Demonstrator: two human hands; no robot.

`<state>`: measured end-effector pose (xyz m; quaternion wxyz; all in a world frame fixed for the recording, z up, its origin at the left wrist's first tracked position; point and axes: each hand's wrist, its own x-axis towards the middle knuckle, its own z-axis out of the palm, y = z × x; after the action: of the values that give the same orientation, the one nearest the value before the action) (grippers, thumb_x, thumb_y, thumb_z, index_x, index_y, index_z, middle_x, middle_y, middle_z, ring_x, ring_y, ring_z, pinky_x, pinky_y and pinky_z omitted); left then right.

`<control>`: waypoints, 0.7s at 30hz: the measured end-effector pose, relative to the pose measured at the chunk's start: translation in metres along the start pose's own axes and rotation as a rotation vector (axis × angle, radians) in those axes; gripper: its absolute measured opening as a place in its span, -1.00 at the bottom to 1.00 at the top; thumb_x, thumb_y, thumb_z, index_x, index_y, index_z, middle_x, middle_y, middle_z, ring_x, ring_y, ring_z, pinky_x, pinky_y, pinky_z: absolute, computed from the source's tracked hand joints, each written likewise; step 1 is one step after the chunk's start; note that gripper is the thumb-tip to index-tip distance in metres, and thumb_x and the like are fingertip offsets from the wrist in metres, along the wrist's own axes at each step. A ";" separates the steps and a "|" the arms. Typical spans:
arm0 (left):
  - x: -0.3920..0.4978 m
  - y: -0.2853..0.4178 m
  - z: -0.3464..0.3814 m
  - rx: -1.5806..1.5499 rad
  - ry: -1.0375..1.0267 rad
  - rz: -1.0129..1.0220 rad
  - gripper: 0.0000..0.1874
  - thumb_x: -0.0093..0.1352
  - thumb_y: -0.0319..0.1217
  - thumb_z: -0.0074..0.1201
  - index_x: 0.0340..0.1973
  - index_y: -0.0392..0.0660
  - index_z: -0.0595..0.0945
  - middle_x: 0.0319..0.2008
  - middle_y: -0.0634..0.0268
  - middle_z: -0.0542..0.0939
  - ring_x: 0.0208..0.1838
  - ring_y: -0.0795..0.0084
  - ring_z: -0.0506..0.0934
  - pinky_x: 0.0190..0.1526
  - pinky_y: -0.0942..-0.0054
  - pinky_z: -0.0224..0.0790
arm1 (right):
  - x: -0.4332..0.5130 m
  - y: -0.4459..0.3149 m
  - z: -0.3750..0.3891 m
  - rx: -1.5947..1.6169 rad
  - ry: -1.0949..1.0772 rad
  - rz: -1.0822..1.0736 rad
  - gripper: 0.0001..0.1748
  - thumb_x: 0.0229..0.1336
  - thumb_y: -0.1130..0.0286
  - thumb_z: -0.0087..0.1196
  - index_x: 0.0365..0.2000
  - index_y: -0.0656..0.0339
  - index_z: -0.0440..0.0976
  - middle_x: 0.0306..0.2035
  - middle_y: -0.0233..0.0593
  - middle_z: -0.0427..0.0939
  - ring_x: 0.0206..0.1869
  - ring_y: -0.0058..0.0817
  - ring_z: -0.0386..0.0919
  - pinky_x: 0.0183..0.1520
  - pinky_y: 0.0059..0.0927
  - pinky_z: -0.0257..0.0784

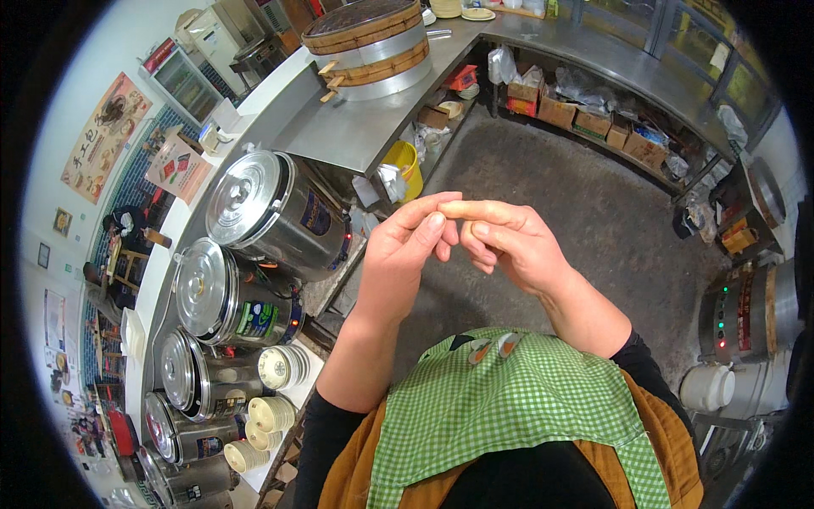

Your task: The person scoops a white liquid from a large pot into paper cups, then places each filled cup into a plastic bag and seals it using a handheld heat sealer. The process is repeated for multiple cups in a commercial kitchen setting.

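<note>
My left hand and my right hand meet in front of me, above the floor. The right index fingertip touches the left hand near its thumb and index finger. On both hands the other fingers curl in, and the right thumb lies against its bent fingers. I see nothing held in either one. Below them a green checked apron covers my front, over an orange-brown garment and black sleeves.
Several lidded metal pots line the left counter, with stacked bowls beside them. A large bamboo-and-metal steamer stands on a steel counter. Cardboard boxes fill a low shelf. A yellow bucket sits under the counter.
</note>
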<state>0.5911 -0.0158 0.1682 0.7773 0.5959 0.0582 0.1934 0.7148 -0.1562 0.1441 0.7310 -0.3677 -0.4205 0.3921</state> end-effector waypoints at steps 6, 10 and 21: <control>0.010 -0.002 0.000 -0.042 -0.058 0.001 -0.83 0.48 -0.49 0.07 -0.07 -0.30 0.63 -0.45 0.32 0.57 -0.43 0.61 0.44 -0.34 0.66 0.29 | -0.013 0.000 -0.002 -0.260 0.013 -0.020 -0.54 0.42 0.52 -0.08 0.27 0.16 0.46 -0.45 -0.47 0.48 -0.44 -0.74 0.30 -0.36 -0.64 0.30; 0.014 0.001 0.000 -0.018 -0.093 -0.026 -0.89 0.39 -0.55 0.20 -0.18 -0.26 0.64 -0.40 0.33 0.63 -0.39 0.65 0.50 -0.34 0.68 0.33 | -0.022 0.001 -0.001 -0.382 0.037 -0.083 -0.54 0.40 0.55 -0.07 0.25 0.17 0.48 -0.46 -0.43 0.48 -0.43 -0.72 0.34 -0.34 -0.59 0.34; 0.010 -0.006 0.021 0.264 -0.073 0.060 -0.89 0.41 -0.55 0.20 -0.20 -0.32 0.60 -0.41 0.23 0.66 -0.44 0.55 0.58 -0.37 0.61 0.45 | -0.039 0.001 -0.004 -0.332 0.109 0.005 -0.62 0.46 0.49 -0.10 0.19 0.23 0.51 -0.48 -0.46 0.45 -0.49 -0.74 0.32 -0.42 -0.62 0.30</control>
<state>0.6089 -0.0327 0.1696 0.6875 0.7011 0.0370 0.1855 0.7048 -0.1909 0.1289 0.6810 -0.5049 -0.4384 0.2986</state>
